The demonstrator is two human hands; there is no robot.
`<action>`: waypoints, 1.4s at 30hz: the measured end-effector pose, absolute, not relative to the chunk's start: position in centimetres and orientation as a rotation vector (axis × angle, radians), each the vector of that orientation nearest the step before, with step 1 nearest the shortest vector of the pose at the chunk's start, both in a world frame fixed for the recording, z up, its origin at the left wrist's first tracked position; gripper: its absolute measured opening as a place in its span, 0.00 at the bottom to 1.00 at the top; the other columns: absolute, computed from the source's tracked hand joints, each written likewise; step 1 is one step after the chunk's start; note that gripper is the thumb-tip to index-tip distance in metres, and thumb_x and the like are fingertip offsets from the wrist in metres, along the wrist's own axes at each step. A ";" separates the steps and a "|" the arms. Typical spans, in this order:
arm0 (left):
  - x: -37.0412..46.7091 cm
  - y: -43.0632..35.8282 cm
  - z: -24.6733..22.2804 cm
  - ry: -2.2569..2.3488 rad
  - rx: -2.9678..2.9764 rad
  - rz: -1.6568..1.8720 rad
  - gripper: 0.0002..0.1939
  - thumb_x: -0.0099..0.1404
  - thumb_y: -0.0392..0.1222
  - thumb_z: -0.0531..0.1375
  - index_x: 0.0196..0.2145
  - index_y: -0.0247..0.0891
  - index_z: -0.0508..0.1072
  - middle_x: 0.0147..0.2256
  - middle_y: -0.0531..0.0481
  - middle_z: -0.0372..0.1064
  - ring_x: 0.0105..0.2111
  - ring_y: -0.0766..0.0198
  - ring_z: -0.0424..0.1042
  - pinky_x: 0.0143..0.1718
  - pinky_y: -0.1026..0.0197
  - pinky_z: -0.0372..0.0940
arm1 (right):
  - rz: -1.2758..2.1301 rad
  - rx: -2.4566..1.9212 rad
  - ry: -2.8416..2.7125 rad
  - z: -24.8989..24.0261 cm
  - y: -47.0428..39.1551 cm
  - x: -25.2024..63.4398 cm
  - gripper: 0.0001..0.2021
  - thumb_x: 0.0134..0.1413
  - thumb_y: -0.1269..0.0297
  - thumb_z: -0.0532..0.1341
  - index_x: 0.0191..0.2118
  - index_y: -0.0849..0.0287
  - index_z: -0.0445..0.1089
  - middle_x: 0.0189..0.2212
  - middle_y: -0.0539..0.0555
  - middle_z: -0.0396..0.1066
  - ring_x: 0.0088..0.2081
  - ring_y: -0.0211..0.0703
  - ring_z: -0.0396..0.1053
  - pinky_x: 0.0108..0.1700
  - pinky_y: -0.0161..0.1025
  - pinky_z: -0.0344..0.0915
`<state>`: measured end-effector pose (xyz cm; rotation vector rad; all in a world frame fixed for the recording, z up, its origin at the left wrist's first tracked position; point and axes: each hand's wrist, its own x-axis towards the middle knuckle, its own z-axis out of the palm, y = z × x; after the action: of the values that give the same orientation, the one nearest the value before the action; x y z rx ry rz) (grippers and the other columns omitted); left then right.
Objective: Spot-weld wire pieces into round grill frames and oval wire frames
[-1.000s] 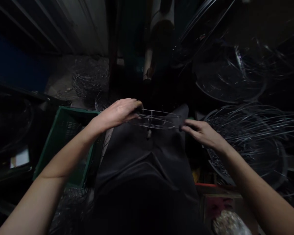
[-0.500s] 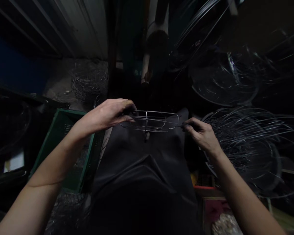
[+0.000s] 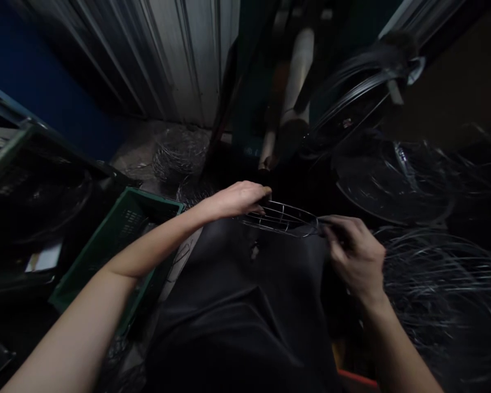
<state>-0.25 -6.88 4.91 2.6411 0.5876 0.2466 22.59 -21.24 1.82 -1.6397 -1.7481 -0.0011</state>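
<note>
A wire frame (image 3: 283, 210) is spanning the space over a dark apron (image 3: 237, 284). At its ten o'clock end, the left hand (image 3: 243, 197) is gripping it with curled fingers; at four o'clock, the right hand (image 3: 354, 245) is pinching it, blur hiding the exact hold. A green crate (image 3: 92, 254) is standing toward nine o'clock.

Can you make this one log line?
left hand: holding rounded silver wire frame; right hand: at frame's right end; green plastic crate: left side
</note>
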 end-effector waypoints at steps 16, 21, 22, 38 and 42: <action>-0.8 -2.3 4.6 0.832 2.619 0.362 0.14 0.59 0.34 0.60 0.44 0.31 0.69 0.37 0.44 0.71 0.39 0.62 0.70 0.39 0.65 0.61 | -0.197 -1.635 -2.073 0.7 -10.9 19.8 0.12 0.62 0.60 0.50 0.37 0.57 0.68 0.32 0.53 0.68 0.31 0.39 0.65 0.25 0.34 0.51; -0.8 -1.2 4.7 0.805 2.534 0.346 0.10 0.59 0.34 0.59 0.40 0.31 0.70 0.36 0.46 0.71 0.36 0.63 0.70 0.35 0.67 0.60 | -0.147 -1.620 -2.045 0.7 -9.8 19.9 0.11 0.62 0.60 0.50 0.36 0.57 0.68 0.31 0.53 0.67 0.30 0.39 0.64 0.27 0.35 0.53; -0.8 -1.0 4.8 0.801 2.511 0.339 0.09 0.59 0.34 0.59 0.39 0.31 0.70 0.35 0.47 0.71 0.35 0.64 0.70 0.34 0.67 0.60 | -0.142 -1.616 -2.044 0.7 -9.6 19.9 0.11 0.62 0.60 0.50 0.36 0.57 0.68 0.31 0.53 0.67 0.30 0.39 0.64 0.27 0.35 0.53; -0.3 1.1 4.0 0.777 2.460 0.294 0.11 0.58 0.38 0.61 0.39 0.32 0.71 0.34 0.47 0.72 0.34 0.63 0.70 0.33 0.67 0.58 | -0.061 -1.645 -2.000 0.2 -8.1 20.3 0.13 0.62 0.58 0.50 0.37 0.57 0.68 0.32 0.54 0.67 0.31 0.40 0.64 0.28 0.35 0.55; 0.0 2.1 4.0 0.791 2.511 0.254 0.14 0.58 0.41 0.62 0.41 0.32 0.70 0.36 0.46 0.72 0.35 0.63 0.70 0.32 0.67 0.58 | -0.068 -1.657 -2.005 0.2 -7.3 20.6 0.13 0.62 0.58 0.50 0.36 0.58 0.68 0.32 0.54 0.67 0.30 0.40 0.64 0.27 0.35 0.54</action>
<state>0.05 2.11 4.02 2.5107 0.7910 0.2545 20.59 -7.25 0.17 -1.6568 -2.0050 -0.0681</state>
